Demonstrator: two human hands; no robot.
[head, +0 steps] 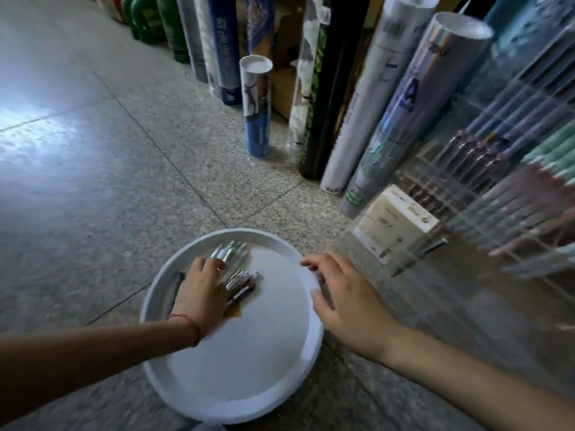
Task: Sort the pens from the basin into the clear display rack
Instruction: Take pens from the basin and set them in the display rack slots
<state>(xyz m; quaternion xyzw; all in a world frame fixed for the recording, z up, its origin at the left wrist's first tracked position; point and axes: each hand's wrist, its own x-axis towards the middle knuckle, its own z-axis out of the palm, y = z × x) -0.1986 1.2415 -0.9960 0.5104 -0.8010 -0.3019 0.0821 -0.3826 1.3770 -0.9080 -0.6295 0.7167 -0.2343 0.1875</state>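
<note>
While gathering pens (pixel 236 269) in basin (pixel 236 412): left hand (pixel 202 293) spread flat over them; right hand (pixel 339 293) open, empty, steadying rim nearest rack (pixel 497 188).

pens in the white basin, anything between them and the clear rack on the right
Only the right hand, resting over the round white plastic basin rim on the rack side. The pens lie under the left hand; the clear acrylic display rack stands just beyond, nothing else between.
</note>
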